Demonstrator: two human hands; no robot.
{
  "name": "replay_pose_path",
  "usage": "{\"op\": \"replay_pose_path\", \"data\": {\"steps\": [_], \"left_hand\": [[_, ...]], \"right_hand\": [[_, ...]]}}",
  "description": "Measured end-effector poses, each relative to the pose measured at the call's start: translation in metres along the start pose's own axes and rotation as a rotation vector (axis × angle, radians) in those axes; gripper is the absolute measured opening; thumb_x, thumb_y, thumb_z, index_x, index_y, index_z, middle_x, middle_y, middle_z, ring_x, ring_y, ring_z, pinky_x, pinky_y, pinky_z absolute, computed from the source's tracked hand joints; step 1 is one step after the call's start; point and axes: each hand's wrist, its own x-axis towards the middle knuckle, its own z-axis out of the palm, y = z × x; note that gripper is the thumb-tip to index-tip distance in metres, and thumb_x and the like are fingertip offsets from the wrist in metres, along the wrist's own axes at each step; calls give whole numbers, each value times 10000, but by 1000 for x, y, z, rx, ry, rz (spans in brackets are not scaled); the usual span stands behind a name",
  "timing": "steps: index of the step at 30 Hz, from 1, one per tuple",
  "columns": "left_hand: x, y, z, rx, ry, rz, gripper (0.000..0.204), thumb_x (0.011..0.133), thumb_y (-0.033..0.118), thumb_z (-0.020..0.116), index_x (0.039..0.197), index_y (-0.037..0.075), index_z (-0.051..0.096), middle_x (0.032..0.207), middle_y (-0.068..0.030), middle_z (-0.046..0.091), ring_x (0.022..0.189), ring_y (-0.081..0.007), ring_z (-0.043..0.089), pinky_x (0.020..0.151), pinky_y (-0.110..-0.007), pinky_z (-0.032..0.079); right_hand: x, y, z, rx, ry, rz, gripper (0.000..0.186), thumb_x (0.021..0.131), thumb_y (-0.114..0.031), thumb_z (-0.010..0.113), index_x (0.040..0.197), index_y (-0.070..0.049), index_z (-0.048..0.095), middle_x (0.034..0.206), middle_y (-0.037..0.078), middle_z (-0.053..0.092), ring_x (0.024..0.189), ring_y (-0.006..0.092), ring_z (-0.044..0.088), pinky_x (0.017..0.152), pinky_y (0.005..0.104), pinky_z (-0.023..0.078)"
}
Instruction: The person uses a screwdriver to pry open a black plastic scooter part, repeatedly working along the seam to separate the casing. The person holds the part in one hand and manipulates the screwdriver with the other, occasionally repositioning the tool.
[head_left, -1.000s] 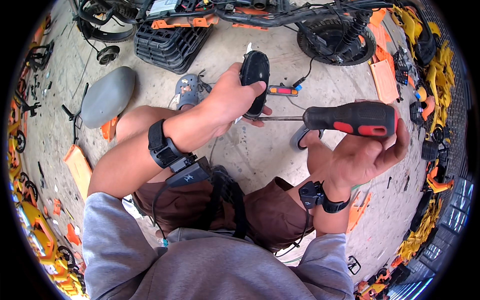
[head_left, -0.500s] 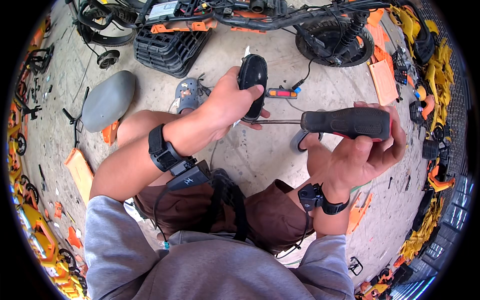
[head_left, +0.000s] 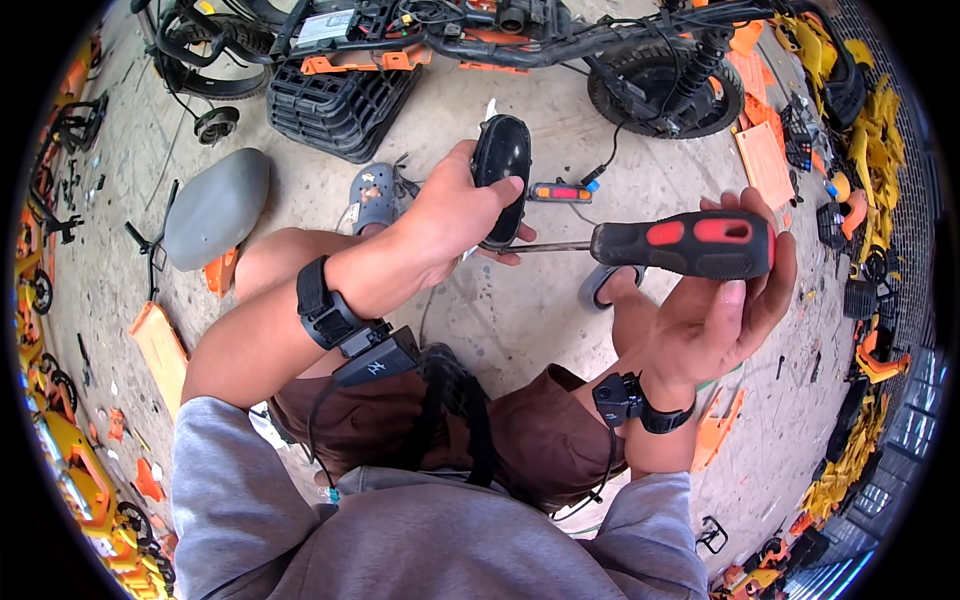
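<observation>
My left hand (head_left: 465, 205) grips a glossy black oval part (head_left: 502, 170), thumb across its face and fingers behind it. A pale strip sticks out at the part's top end. In my right hand (head_left: 715, 310) is a large screwdriver (head_left: 685, 246) with a black and red handle, held level. Its shaft points left, and the tip meets the lower end of the black part; exactly what the tip touches is too small to make out. My thumb presses the handle from below, with fingers around its butt end.
A stripped vehicle frame (head_left: 480, 45) with wheels stands ahead, a black crate (head_left: 340, 110) beside it. A red and amber light (head_left: 560, 192) on a cable lies on the floor. To the left is a grey seat (head_left: 218, 208); orange panels (head_left: 765, 165) and yellow parts line the right.
The screwdriver has turned about its shaft, so red patches of its handle now face up. My right fingers have shifted round the handle. The black part has moved slightly left and down.
</observation>
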Motion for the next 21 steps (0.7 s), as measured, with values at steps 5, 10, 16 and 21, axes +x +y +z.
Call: {"op": "replay_pose_path", "data": {"steps": [5,10,16,21], "left_hand": [[0,1,1,-2,-3,-3,414,995,99,551,1332,-31,347,1021,-150,585,839,-305,716,557,-398,632],[-1,0,0,14,8,0,407,996,102,550,1327,-30,353,1007,-146,588,835,-300,717,555,-397,630],[0,0,-1,18,4,3,410,996,102,550,1333,-26,353,999,-139,594,827,-291,718,556,-394,630],[-1,0,0,21,2,15,430,995,101,551,1351,-24,346,1007,-135,594,828,-286,718,551,-391,630]], "right_hand": [[0,11,-12,-127,-122,-159,667,933,-354,665,1473,-110,360,1389,248,447,1119,310,579,903,421,540],[-2,7,-6,-111,-59,-49,665,919,-358,678,1443,-82,377,1374,244,457,1152,323,568,942,429,522],[1,8,-1,83,-37,-57,609,898,-267,722,1396,-108,410,1338,240,480,1132,312,570,924,430,533],[1,15,-13,-95,-120,-188,563,924,-265,682,1389,-117,401,1340,267,491,1094,311,595,903,423,541]]}}
